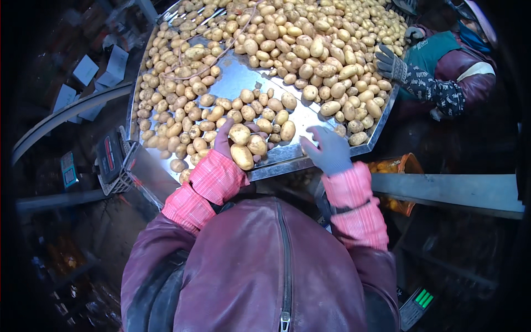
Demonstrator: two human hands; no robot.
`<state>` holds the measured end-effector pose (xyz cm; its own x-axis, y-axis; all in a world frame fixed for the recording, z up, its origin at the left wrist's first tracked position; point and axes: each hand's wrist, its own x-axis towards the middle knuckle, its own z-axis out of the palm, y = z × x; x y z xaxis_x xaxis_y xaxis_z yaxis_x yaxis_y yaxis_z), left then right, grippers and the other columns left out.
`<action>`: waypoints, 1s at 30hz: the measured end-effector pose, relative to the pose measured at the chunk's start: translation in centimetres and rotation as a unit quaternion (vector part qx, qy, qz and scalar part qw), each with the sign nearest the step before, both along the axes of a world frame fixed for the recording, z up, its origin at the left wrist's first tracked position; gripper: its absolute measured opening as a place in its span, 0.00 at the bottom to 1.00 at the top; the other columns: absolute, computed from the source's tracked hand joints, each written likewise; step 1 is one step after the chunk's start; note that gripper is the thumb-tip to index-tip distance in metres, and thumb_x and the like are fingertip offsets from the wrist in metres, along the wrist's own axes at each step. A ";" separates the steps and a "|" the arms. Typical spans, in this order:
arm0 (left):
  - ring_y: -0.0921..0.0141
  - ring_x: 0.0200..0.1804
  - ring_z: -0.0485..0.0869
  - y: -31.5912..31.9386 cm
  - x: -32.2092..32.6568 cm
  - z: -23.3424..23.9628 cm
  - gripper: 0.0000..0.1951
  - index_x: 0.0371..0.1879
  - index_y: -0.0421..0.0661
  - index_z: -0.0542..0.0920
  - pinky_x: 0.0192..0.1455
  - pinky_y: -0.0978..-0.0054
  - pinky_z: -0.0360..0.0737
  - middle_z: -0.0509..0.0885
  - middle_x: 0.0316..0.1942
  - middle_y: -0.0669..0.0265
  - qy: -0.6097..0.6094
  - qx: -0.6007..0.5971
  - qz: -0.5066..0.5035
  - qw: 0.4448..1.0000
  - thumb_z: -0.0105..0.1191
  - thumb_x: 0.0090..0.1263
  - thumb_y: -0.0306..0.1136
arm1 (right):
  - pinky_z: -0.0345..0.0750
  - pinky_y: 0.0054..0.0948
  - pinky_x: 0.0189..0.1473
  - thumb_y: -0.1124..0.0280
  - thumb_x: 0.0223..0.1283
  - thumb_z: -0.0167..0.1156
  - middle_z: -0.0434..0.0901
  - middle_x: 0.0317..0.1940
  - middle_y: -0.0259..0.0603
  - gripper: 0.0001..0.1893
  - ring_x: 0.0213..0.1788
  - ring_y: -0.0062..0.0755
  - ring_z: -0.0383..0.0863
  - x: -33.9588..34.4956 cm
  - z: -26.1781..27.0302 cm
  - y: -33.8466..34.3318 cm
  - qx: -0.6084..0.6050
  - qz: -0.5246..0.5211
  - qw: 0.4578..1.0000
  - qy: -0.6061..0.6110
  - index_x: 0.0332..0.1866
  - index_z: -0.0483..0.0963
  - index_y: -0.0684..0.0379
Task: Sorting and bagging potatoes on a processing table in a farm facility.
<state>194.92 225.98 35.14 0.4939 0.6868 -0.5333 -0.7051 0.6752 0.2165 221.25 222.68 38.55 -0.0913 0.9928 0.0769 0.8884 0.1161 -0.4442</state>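
My left hand, in a purplish glove, is turned palm up at the front of a metal sorting table. It cradles several large potatoes, which hide most of its palm. Smaller potatoes lie just beyond its fingers on the metal surface. My right hand, in a grey glove, hovers over the table's front rim with its fingers spread. No potato shows in its grasp, though its palm side is partly hidden. Loose potatoes lie to its right.
A large potato heap covers the table's far side, with a reddish cord across it. At right, a co-worker's gloved hand touches the heap. A scale stands left; an orange mesh bag is beside a metal beam.
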 end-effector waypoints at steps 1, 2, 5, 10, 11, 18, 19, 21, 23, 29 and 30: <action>0.42 0.50 0.84 -0.1 0.0 0.0 0.40 0.62 0.42 0.73 0.23 0.67 0.83 0.82 0.49 0.49 0.007 0.009 -0.003 1.000 0.43 0.69 0.70 | 0.80 0.44 0.42 0.41 0.60 0.61 0.85 0.39 0.48 0.26 0.41 0.48 0.86 -1.1 -0.2 2.3 -0.062 0.016 0.997 -0.040 0.48 0.79 0.55; 0.42 0.45 0.85 -0.2 -0.1 -0.1 0.35 0.53 0.40 0.76 0.26 0.62 0.84 0.83 0.44 0.47 -0.021 0.002 0.003 1.000 0.43 0.71 0.66 | 0.80 0.44 0.44 0.38 0.59 0.60 0.85 0.40 0.48 0.28 0.43 0.48 0.86 -2.7 -1.0 4.5 -0.129 0.013 0.985 -0.113 0.48 0.79 0.55; 0.43 0.39 0.86 -0.6 -0.5 -0.3 0.32 0.43 0.38 0.80 0.29 0.58 0.85 0.85 0.38 0.47 -0.082 0.029 0.018 0.996 0.43 0.72 0.62 | 0.79 0.43 0.47 0.35 0.56 0.60 0.85 0.42 0.51 0.32 0.46 0.50 0.86 -4.2 -2.7 6.9 -0.189 0.038 0.972 -0.132 0.49 0.79 0.56; 0.49 0.39 0.88 -1.1 -2.0 -1.3 0.32 0.45 0.39 0.81 0.26 0.61 0.86 0.86 0.39 0.51 -0.092 0.032 -0.013 0.995 0.43 0.72 0.62 | 0.78 0.27 0.38 0.47 0.66 0.58 0.83 0.37 0.41 0.25 0.37 0.30 0.84 -2.8 -1.8 5.6 -0.249 0.066 0.899 0.353 0.48 0.78 0.62; 0.50 0.40 0.88 -1.2 -2.1 -1.5 0.32 0.48 0.39 0.81 0.26 0.62 0.86 0.86 0.39 0.51 -0.086 0.047 -0.031 0.995 0.43 0.72 0.62 | 0.75 0.23 0.34 0.49 0.68 0.57 0.82 0.37 0.37 0.23 0.36 0.24 0.81 -2.6 -1.1 5.1 -0.246 0.007 0.881 0.403 0.50 0.78 0.61; 0.48 0.45 0.86 -1.2 -2.1 0.2 0.32 0.66 0.46 0.72 0.28 0.60 0.88 0.83 0.50 0.49 -0.137 0.049 -0.075 0.987 0.40 0.75 0.58 | 0.72 0.18 0.30 0.49 0.75 0.48 0.82 0.42 0.35 0.24 0.36 0.20 0.79 -5.1 2.4 3.5 -0.241 -0.008 0.855 0.458 0.58 0.77 0.59; 0.50 0.44 0.87 -1.2 -2.1 0.6 0.31 0.67 0.48 0.72 0.25 0.64 0.87 0.83 0.51 0.51 -0.131 0.054 -0.080 0.987 0.40 0.76 0.58 | 0.72 0.17 0.28 0.48 0.74 0.51 0.81 0.39 0.33 0.25 0.33 0.18 0.78 -5.1 2.3 3.5 -0.242 0.022 0.856 0.457 0.60 0.77 0.58; 0.51 0.44 0.87 -1.3 -2.1 1.2 0.30 0.69 0.50 0.71 0.29 0.61 0.87 0.82 0.54 0.52 -0.119 0.040 -0.075 0.989 0.41 0.76 0.58 | 0.75 0.20 0.31 0.50 0.74 0.52 0.81 0.42 0.31 0.23 0.34 0.17 0.78 -4.6 1.7 4.1 -0.286 0.038 0.858 0.425 0.64 0.75 0.54; 0.49 0.46 0.86 -1.3 -2.2 1.4 0.31 0.70 0.50 0.69 0.36 0.53 0.87 0.80 0.57 0.49 -0.166 0.031 -0.068 0.983 0.40 0.75 0.57 | 0.78 0.25 0.37 0.56 0.72 0.57 0.82 0.47 0.34 0.22 0.35 0.21 0.80 -3.3 0.6 6.3 -0.194 -0.013 0.920 0.340 0.66 0.74 0.52; 0.49 0.46 0.86 -0.6 -2.2 -0.4 0.33 0.70 0.45 0.68 0.41 0.55 0.85 0.80 0.58 0.50 -0.172 0.096 -0.041 0.980 0.39 0.74 0.56 | 0.77 0.45 0.54 0.61 0.53 0.67 0.73 0.52 0.45 0.28 0.57 0.49 0.74 -0.9 -2.9 12.8 0.062 0.091 0.986 -0.127 0.62 0.74 0.45; 0.49 0.45 0.86 -0.5 -2.3 -0.7 0.33 0.70 0.45 0.69 0.41 0.55 0.84 0.81 0.57 0.51 -0.128 0.095 -0.026 0.987 0.39 0.74 0.56 | 0.77 0.46 0.53 0.58 0.50 0.68 0.71 0.53 0.46 0.30 0.59 0.49 0.72 -1.2 -3.4 13.0 0.040 0.089 0.971 -0.216 0.62 0.73 0.42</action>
<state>192.64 225.49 34.45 0.6330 0.7327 -0.2499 -0.7189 0.6761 0.1614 220.00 235.69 35.16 -0.3020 0.9507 0.0700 0.9525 0.3039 -0.0174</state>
